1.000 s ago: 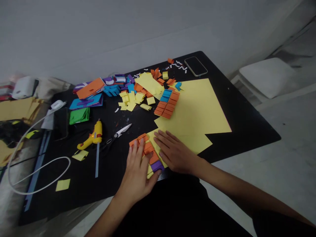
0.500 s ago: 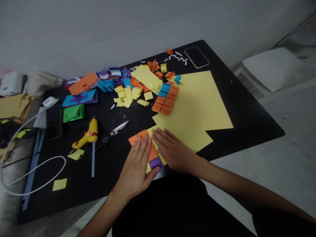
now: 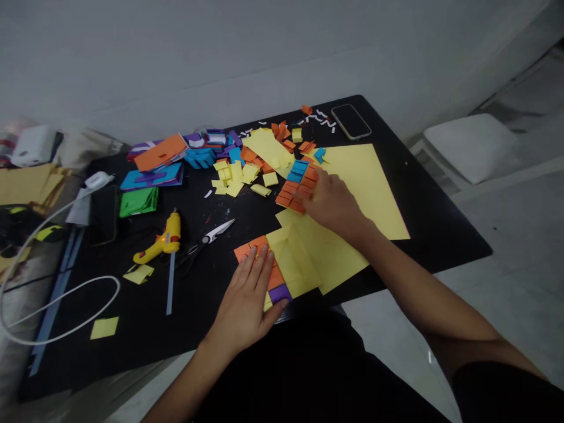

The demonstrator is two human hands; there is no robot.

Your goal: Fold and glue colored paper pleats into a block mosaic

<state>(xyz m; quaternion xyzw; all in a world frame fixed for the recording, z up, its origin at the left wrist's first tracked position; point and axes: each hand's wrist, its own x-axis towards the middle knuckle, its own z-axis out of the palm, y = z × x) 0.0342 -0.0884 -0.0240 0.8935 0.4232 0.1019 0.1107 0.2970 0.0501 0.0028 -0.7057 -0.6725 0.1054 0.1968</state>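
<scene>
My left hand [image 3: 247, 288] lies flat with fingers extended, pressing on an orange, purple and yellow paper panel [image 3: 276, 276] near the table's front edge. Its palm covers part of that panel. A creased yellow sheet [image 3: 297, 258] extends from the panel's right side, partly lifted along a fold. Farther back, my right hand [image 3: 332, 202] has its thumb and fingers closed on the right side of an orange and blue paper panel [image 3: 291, 191]; some fingertips are hidden. Beneath that arm is a large yellow sheet [image 3: 370, 200].
Scissors [image 3: 214, 234] and a yellow glue gun [image 3: 167, 235] with a glue stick lie left of my hands. Folded yellow pieces [image 3: 233, 176], green papers [image 3: 138, 201] and a phone [image 3: 351, 121] occupy the black table [image 3: 445, 217]. A white cable [image 3: 66, 288] loops at left.
My right hand has left the yellow sheet beside my left hand and moved forward onto the orange and blue panel. The creased sheet's free part has risen. My left hand stays in place.
</scene>
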